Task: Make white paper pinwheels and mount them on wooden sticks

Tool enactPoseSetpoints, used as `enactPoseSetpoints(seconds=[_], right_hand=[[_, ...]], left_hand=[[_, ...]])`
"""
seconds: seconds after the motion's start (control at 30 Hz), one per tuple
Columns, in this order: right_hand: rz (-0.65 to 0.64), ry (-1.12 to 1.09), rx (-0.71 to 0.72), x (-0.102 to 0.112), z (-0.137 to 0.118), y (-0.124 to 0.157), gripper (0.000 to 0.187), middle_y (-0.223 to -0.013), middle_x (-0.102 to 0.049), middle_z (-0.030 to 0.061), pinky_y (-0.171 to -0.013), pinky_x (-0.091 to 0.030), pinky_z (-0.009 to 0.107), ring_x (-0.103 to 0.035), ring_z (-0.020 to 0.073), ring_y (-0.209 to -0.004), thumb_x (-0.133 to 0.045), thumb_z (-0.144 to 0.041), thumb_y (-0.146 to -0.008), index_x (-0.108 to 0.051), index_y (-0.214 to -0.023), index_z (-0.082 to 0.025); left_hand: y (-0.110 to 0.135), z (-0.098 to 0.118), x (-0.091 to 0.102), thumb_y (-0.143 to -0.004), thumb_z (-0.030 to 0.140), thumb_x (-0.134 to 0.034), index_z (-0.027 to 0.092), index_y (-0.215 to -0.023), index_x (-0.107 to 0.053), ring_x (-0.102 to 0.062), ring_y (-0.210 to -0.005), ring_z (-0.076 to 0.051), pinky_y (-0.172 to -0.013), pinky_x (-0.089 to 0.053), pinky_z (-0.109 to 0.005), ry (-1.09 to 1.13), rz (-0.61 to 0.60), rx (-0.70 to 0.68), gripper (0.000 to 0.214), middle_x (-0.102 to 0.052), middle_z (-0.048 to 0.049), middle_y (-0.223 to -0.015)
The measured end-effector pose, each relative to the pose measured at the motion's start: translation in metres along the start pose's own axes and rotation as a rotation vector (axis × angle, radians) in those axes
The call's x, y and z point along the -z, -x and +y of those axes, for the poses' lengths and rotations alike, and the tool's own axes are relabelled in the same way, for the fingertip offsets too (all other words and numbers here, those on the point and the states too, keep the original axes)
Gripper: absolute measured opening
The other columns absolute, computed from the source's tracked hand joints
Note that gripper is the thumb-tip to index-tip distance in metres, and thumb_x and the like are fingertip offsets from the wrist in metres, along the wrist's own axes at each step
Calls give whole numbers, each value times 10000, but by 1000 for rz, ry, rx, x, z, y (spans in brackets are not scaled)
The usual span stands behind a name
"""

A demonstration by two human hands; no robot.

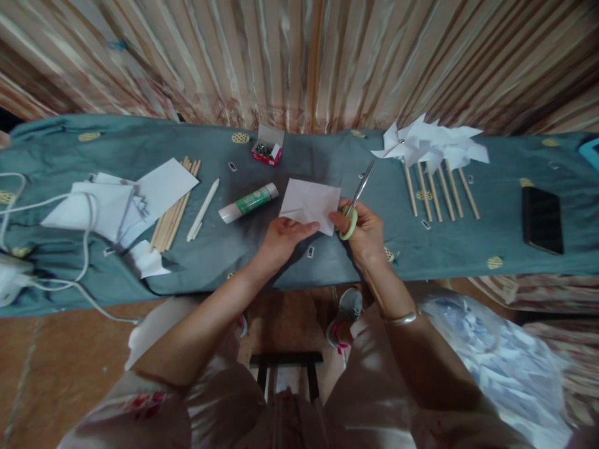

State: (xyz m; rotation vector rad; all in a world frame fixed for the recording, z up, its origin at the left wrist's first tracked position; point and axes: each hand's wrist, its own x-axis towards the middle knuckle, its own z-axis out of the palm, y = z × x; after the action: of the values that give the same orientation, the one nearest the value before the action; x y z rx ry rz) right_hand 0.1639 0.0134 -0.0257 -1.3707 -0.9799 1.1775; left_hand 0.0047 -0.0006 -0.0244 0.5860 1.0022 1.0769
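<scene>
A square sheet of white paper [311,198] is in front of me, above the green cloth. My left hand [287,240] pinches its lower left edge, thumb on top. My right hand [367,231] has its fingers through the light green handles of a pair of scissors [360,184], whose blades point up and away, to the right of the paper. The right fingertips are close to the paper's right edge; whether they touch it I cannot tell. Left of the paper lies a green and white glue stick [249,202], with a white pen [203,210] beside it.
Several paper pinwheels on sticks [433,143] lie at the right, before a black phone [541,219]. A small red box of metal pins [267,147] stands at the back. Wooden sticks [175,209], paper sheets [100,206] and a white cable [87,249] are at the left.
</scene>
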Motion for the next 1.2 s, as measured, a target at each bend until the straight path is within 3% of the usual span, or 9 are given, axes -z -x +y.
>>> enactPoseSetpoints(seconds=[0.17,0.4,0.63,0.8,0.93,1.2], right_hand=[[-61,-29,-24,-5,2,5,427,-676,-630,-71,-582,-436,257,-502,101,-588,-875,-438,-519,-644,-823,-246],[-110,-78,-10,-4,1,7,405,-602,-585,-93,-532,-390,222,-449,67,-539,-904,-394,-506,-659,-775,-216],[-203,-16,-32,-2,-4,15,461,-637,-671,-49,-533,-458,227,-566,94,-553,-881,-501,-574,-673,-866,-211],[-517,71,-158,7,-14,24,474,-664,-678,-9,-541,-487,239,-618,118,-585,-817,-585,-656,-672,-881,-193],[-722,110,-276,12,-20,29,457,-677,-666,-4,-536,-490,245,-605,118,-582,-812,-561,-682,-655,-881,-181],[-737,101,-390,8,-21,29,493,-639,-655,-16,-489,-474,220,-551,86,-506,-853,-568,-615,-656,-842,-178]], left_hand=[[-4,-5,-1,-642,215,-823,159,-719,-708,-623,-740,-150,-718,-496,-254,-75,60,-196,150,-712,-21,-798],[-9,-7,6,-639,247,-797,148,-605,-637,-509,-574,-112,-566,-408,-244,-197,104,-240,192,-619,15,-621],[-22,5,13,-642,247,-787,184,-757,-681,-612,-698,-156,-683,-485,-287,-143,118,-369,169,-695,-11,-775],[-30,18,20,-652,273,-779,215,-637,-621,-628,-756,-187,-684,-496,-296,-141,134,-406,169,-662,-15,-715],[-32,22,22,-632,264,-786,212,-744,-669,-612,-711,-159,-637,-487,-274,-100,161,-419,170,-691,-13,-787],[-29,18,17,-676,248,-753,213,-706,-656,-656,-770,-186,-681,-528,-295,-131,141,-410,107,-709,-22,-801]])
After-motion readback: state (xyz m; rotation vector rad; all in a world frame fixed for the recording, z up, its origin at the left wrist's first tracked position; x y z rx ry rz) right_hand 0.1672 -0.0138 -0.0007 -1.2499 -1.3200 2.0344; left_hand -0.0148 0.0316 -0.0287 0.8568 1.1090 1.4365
